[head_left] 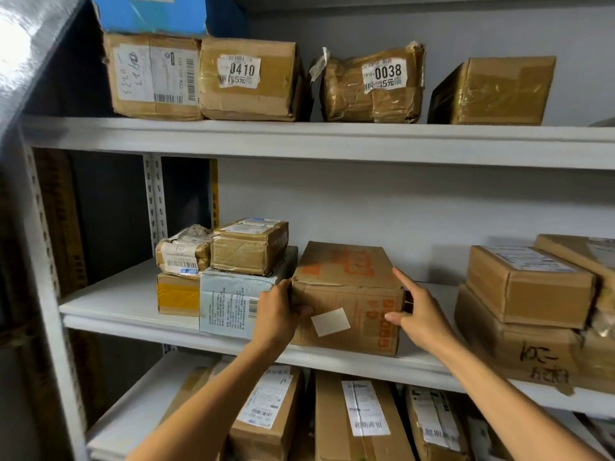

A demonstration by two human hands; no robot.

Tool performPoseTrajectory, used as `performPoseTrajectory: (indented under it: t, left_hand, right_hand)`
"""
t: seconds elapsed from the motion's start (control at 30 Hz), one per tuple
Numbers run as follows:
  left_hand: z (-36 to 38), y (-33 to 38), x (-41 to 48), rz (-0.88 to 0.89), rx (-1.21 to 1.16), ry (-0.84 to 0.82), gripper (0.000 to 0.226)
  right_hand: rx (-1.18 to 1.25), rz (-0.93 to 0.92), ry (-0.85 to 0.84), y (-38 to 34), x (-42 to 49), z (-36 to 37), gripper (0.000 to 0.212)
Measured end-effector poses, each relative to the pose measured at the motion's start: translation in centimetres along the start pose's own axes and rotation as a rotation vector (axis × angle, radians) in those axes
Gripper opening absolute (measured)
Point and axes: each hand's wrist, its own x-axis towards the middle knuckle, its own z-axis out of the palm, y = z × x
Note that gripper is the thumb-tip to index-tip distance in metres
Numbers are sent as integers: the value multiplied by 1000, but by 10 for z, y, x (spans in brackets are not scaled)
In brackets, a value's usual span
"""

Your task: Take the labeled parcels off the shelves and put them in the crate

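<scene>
Both hands are on the orange-printed parcel (346, 291), which sits on the middle shelf (126, 294). The left hand (278, 314) grips its front left corner and the right hand (421, 314) clasps its front right corner. A grey mailer (226, 302) lies just left of the parcel, and stacked boxes (525, 287) stand to its right.

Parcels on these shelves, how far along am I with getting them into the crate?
Done: nothing I can confirm; no crate is in view. In hand: your left hand and right hand grip the sides of the orange-printed box, which sits on the middle shelf. Left: the 0410 parcel and 0038 parcel up top, the stack left of that box, and the labeled boxes below.
</scene>
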Motion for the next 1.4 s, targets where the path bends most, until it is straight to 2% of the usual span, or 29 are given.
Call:
performPoseTrajectory:
  t: [0.2, 0.33, 0.47, 0.53, 0.6, 0.7, 0.87, 1.03, 1.23, 1.4]
  left_hand:
    - [-6, 8, 4, -2, 144, -1, 34]
    - [-15, 17, -2, 80, 227, 58, 48]
    - [-25, 32, -3, 149, 399, -33, 65]
    - [-27, 46, -5, 196, 517, -81, 71]
    - [-24, 63, -8, 264, 594, -74, 67]
    - [-8, 95, -16, 348, 589, -69, 59]
    - [37, 156, -32, 388, 569, -164, 45]
    - [72, 204, -42, 387, 635, -248, 46]
    - [96, 227, -41, 349, 593, -283, 44]
    - [106, 234, -20, 321, 478, -315, 49]
  right_hand:
    - [-20, -2, -4, 2, 2, 0, 90]
    - [-5, 19, -13, -1, -3, 2, 89]
    - [-49, 58, -90, -5, -12, 1, 96]
    - [-158, 31, -107, -7, -21, -8, 91]
    - [-367, -16, -102, -9, -33, -22, 88]
    - [-714, -94, -118, -12, -50, -53, 80]
    - [-945, -135, -95, -18, -78, -121, 53]
    - [-969, -68, -55, -11, -100, -195, 39]
    - [-924, 9, 10, -5, -102, -234, 49]
    - [-863, -25, 103, -9, -84, -230, 60]
